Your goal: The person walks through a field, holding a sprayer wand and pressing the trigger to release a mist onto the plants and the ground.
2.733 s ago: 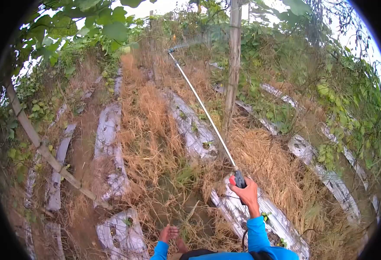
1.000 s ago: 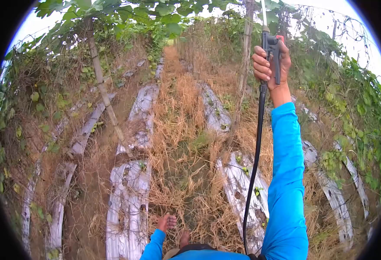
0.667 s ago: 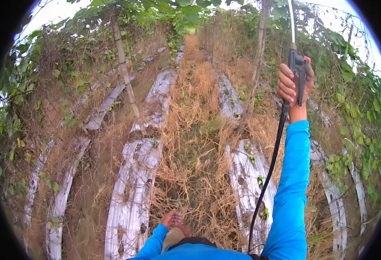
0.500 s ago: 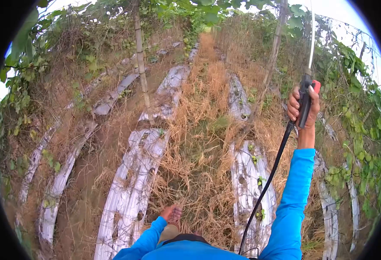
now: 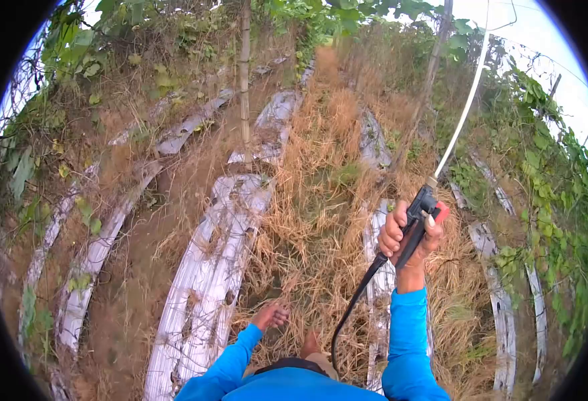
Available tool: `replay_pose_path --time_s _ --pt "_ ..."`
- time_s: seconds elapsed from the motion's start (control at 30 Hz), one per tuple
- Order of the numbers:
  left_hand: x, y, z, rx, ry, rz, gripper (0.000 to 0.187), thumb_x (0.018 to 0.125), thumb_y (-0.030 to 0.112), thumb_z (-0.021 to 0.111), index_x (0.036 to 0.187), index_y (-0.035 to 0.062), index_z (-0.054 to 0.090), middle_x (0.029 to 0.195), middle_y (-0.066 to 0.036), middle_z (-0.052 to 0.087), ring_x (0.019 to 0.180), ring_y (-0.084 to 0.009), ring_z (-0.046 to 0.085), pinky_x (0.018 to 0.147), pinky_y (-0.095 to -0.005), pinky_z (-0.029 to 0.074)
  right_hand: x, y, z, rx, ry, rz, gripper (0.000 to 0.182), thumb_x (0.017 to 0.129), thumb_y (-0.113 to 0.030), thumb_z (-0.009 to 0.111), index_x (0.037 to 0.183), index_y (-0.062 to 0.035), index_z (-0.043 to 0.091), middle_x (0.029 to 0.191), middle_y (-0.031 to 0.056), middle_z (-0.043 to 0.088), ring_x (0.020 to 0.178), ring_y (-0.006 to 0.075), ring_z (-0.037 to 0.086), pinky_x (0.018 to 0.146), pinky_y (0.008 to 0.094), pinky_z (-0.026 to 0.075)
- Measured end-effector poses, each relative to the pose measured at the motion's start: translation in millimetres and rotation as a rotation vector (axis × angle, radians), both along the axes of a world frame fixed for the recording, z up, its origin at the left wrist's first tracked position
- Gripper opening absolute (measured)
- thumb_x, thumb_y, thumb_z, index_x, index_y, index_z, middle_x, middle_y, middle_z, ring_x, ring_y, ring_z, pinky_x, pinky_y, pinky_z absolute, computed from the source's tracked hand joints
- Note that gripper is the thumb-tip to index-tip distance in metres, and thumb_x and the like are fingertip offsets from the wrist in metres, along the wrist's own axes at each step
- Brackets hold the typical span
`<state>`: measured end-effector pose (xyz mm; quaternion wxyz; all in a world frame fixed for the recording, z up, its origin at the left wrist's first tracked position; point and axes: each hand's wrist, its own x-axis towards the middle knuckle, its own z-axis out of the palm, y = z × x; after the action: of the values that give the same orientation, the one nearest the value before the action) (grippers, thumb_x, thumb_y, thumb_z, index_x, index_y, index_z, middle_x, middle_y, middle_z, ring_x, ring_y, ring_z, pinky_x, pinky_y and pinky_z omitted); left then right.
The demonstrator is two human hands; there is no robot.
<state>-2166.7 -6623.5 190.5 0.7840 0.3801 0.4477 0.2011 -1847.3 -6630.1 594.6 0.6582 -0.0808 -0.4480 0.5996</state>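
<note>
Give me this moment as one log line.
right grip: wrapped around sprayer handle; wand: toward view's upper right; hose: running down from handle; left grip: nothing visible, above dry grass

We wear a bright-blue shirt (image 5: 301, 387), its long sleeves (image 5: 407, 327) ending near our bare hands (image 5: 272, 317), above tan legwear (image 5: 324, 363).

Pale plastic strips (image 5: 212, 281) flank dry brown straw (image 5: 311, 224), with a wooden post (image 5: 245, 77) upright to its left.

The single camera worn on the head looks forward and down past the nearby right hand (image 5: 429, 243) along the straw-strewn path (image 5: 314, 214)
</note>
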Motion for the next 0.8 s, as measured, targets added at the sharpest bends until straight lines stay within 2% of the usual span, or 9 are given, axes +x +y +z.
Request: replay_pose_path --time_s 0.07,0.2,0.33,0.47,0.57,0.63,0.7,0.77,0.8 --pt "-22 -36 -1 -0.062 0.036 0.022 0.055 0.094 0.054 0.042 0.101 0.0053 0.066 0.084 -0.004 0.069 0.068 -0.0138 0.066 0.054 -0.0254 0.049 -32 -24 0 -0.009 0.006 0.042 0.046 0.079 -0.048 0.061 0.083 -0.0071 0.041 0.062 0.0039 0.042 0.045 0.0134 0.044 0.04 0.0281 0.041" --pt "-60 -90 -6 -0.074 -0.023 0.042 0.055 0.094 0.054 0.042 0.101 0.0054 0.066 0.083 -0.005 0.069 0.069 -0.0149 0.066 0.056 -0.0276 0.051 -51 -51 22 0.049 0.003 0.073 0.048 0.078 -0.049 0.063 0.083 -0.0065 0.04 0.062 0.0031 0.041 0.046 0.0124 0.042 0.04 0.0273 0.04" --pt "-76 -128 -14 -0.088 -0.047 0.105 0.054 0.093 0.052 0.043 0.101 0.0038 0.065 0.089 -0.01 0.07 0.077 -0.0187 0.067 0.067 -0.0328 0.053 -64 -85 42 0.114 -0.069 0.187 0.051 0.077 -0.051 0.065 0.081 -0.007 0.039 0.062 0.0026 0.041 0.045 0.0119 0.041 0.039 0.0272 0.038" --pt "-87 -178 0 -0.058 -0.011 0.145 0.054 0.094 0.053 0.041 0.103 0.0053 0.065 0.09 -0.006 0.069 0.073 -0.0152 0.065 0.065 -0.0305 0.05 -80 -129 32 0.165 -0.059 0.471 0.053 0.074 -0.052 0.067 0.082 -0.0063 0.041 0.064 0.0038 0.041 0.045 0.012 0.039 0.038 0.0272 0.037" --pt "-103 -226 -7 0.021 -0.071 0.191 0.053 0.094 0.053 0.042 0.103 0.006 0.065 0.089 -0.005 0.068 0.073 -0.0144 0.064 0.065 -0.0303 0.05 -87 -171 17 0.168 -0.03 0.67 0.055 0.074 -0.052 0.07 0.083 -0.0057 0.041 0.063 0.0038 0.04 0.045 0.0122 0.039 0.039 0.0278 0.037" --pt "-117 -263 -9 0.023 -0.066 0.246 0.053 0.094 0.053 0.042 0.103 0.0064 0.065 0.088 -0.005 0.068 0.073 -0.014 0.064 0.064 -0.0303 0.05 -89 -207 7 0.124 0.051 0.666 0.055 0.074 -0.051 0.07 0.083 -0.0052 0.041 0.062 0.0038 0.039 0.045 0.0125 0.039 0.039 0.028 0.037" --pt "-136 -300 -13 -0.067 -0.062 0.185 0.054 0.093 0.054 0.042 0.103 0.0063 0.065 0.088 -0.005 0.068 0.073 -0.0141 0.064 0.063 -0.0298 0.051 -93 -242 7 0.159 0.013 0.689 0.056 0.076 -0.052 0.069 0.084 -0.005 0.042 0.061 0.0039 0.039 0.045 0.0127 0.04 0.039 0.0282 0.037" --pt "-151 -341 -36 -0.025 -0.026 0.209 0.054 0.093 0.055 0.043 0.103 0.0066 0.065 0.089 -0.004 0.068 0.072 -0.0141 0.064 0.062 -0.0282 0.05 -104 -283 -2 0.206 -0.005 0.582 0.056 0.081 -0.056 0.064 0.087 -0.0054 0.04 0.06 0.0019 0.036 0.04 0.0082 0.03 0.033 0.0253 0.028" --pt "-158 -357 -39 -0.048 0.003 0.185 0.057 0.093 0.055 0.041 0.103 0.0051 0.065 0.09 -0.007 0.069 0.074 -0.0161 0.065 0.064 -0.0291 0.051 -112 -304 -9 0.204 -0.019 0.515 0.056 0.081 -0.057 0.064 0.086 -0.0062 0.04 0.061 0.0019 0.037 0.04 0.0086 0.03 0.033 0.0259 0.028"
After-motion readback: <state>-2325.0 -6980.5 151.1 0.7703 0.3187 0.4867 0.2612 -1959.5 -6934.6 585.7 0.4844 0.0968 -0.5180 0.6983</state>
